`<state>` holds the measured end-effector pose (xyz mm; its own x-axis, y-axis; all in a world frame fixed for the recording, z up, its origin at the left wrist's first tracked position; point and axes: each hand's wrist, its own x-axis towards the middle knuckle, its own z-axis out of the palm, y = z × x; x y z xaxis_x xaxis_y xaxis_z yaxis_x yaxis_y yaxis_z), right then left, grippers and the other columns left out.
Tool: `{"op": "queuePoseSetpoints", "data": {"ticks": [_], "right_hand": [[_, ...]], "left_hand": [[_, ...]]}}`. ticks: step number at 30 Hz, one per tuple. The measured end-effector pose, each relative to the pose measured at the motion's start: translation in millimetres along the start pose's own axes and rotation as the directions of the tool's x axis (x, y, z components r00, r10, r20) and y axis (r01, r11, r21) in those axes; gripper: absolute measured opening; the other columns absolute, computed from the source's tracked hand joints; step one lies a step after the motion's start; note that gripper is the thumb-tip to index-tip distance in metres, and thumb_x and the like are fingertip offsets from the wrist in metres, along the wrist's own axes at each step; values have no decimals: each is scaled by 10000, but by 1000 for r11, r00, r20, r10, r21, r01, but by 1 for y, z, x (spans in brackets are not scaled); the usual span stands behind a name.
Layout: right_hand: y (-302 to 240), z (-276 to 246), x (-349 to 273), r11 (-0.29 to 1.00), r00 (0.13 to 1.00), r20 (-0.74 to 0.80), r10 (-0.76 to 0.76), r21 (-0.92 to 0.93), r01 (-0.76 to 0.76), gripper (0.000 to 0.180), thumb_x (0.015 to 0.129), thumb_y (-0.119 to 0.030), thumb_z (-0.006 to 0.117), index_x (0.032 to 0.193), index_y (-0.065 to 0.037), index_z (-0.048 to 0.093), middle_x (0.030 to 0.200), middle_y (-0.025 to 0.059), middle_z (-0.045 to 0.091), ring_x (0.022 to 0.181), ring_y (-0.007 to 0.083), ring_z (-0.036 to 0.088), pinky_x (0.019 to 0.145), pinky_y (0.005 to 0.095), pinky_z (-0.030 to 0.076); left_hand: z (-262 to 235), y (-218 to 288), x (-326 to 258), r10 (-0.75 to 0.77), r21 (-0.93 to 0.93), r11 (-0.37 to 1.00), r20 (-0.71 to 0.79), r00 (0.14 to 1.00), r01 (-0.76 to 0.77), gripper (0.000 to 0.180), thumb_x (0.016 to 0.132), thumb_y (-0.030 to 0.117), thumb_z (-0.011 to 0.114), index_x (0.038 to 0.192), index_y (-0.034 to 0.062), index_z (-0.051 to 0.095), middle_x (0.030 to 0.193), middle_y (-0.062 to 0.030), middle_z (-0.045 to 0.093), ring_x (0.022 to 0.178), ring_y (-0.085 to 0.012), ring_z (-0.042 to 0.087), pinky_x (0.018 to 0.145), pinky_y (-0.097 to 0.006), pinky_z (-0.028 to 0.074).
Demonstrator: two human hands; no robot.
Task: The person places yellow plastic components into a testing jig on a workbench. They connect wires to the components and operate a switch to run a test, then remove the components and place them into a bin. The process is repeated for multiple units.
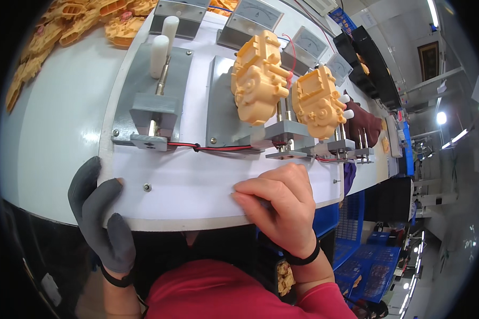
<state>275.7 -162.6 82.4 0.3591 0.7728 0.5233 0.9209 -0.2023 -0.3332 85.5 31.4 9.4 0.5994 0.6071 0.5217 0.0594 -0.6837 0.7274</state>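
Note:
My left hand (102, 215), in a grey glove with a fingertip bare, rests at the near left corner of a white board (197, 204), its fingers apart and holding nothing. My bare right hand (282, 204) lies on the board's front edge with curled fingers and thumb near the index tip; I see nothing in it. Beyond the hands stand grey test fixtures. The left fixture (154, 111) bears two white pegs (159, 56) and no housing. A yellow-orange plastic housing (258, 80) sits on the middle fixture, and another housing (318, 103) on the one to its right.
Analog panel meters (255, 16) line the back, with red and black wires (213, 148) along the fixtures. Many similar housings (80, 24) lie piled at the far left. Blue crates (372, 271) stand at the lower right. A dark red cloth (363, 119) lies beyond the fixtures.

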Motion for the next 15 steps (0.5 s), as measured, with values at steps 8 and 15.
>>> {"op": "queuePoseSetpoints", "data": {"ticks": [8, 15], "right_hand": [[-4, -1, 2, 1000, 1000, 17, 22, -1, -22, 240, 709, -45, 843, 911, -90, 721, 812, 21, 630, 748, 197, 575, 690, 318, 425], [-4, -1, 2, 1000, 1000, 18, 21, 1, -21, 244, 707, -32, 842, 911, -86, 719, 814, 20, 631, 750, 194, 571, 687, 314, 426]], "left_hand": [[-2, 1, 1, -29, 9, 1000, -2, 1000, 29, 392, 906, 286, 509, 1144, 4, 640, 1347, -256, 505, 1268, -384, 499, 1094, -477, 370], [-2, 1, 1, -27, 27, 999, 5, 1000, 27, 382, 891, 273, 512, 1131, 7, 644, 1354, -260, 507, 1251, -381, 512, 1088, -477, 381]]}}
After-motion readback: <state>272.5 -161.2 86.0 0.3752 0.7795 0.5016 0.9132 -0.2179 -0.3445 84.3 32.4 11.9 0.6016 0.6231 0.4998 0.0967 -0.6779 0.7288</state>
